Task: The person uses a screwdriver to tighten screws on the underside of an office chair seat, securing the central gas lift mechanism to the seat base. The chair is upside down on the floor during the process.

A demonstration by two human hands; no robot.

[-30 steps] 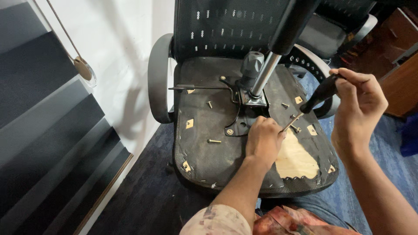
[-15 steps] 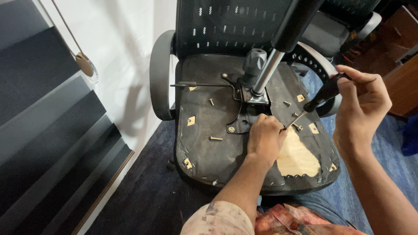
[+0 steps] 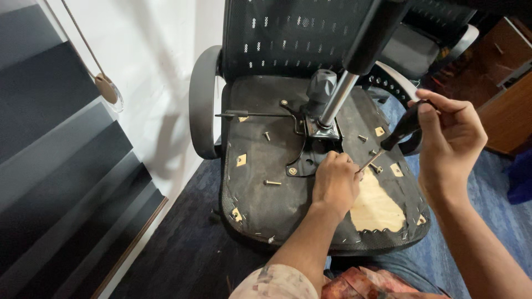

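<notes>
Resting on the underside of an overturned office chair seat (image 3: pixel 266 205), the left hand (image 3: pixel 335 185) lies knuckles up with its fingers curled down against the black metal mounting plate (image 3: pixel 302 160); whether that grip encloses anything cannot be told, as the fingertips are hidden. The right hand (image 3: pixel 451 138) is closed firmly around the black handle of a screwdriver (image 3: pixel 396 135). The tool's shaft slants down and toward the left hand, its tip ending just beside that hand's knuckles, near a bolt (image 3: pixel 377 168) lying on the seat.

Just beyond the left hand, the chrome gas-lift column (image 3: pixel 335 102) rises from the plate at a tilt. A thin black lever (image 3: pixel 252 115) runs from the plate away from both hands, toward the grey armrest (image 3: pixel 200 102). Loose bolts (image 3: pixel 271 182) lie on the black fabric on the far side of the left hand from the screwdriver. Between the two forearms, torn fabric exposes a patch of bare plywood (image 3: pixel 377 207). The chair's mesh backrest (image 3: pixel 293 33) stands beyond the column.
</notes>
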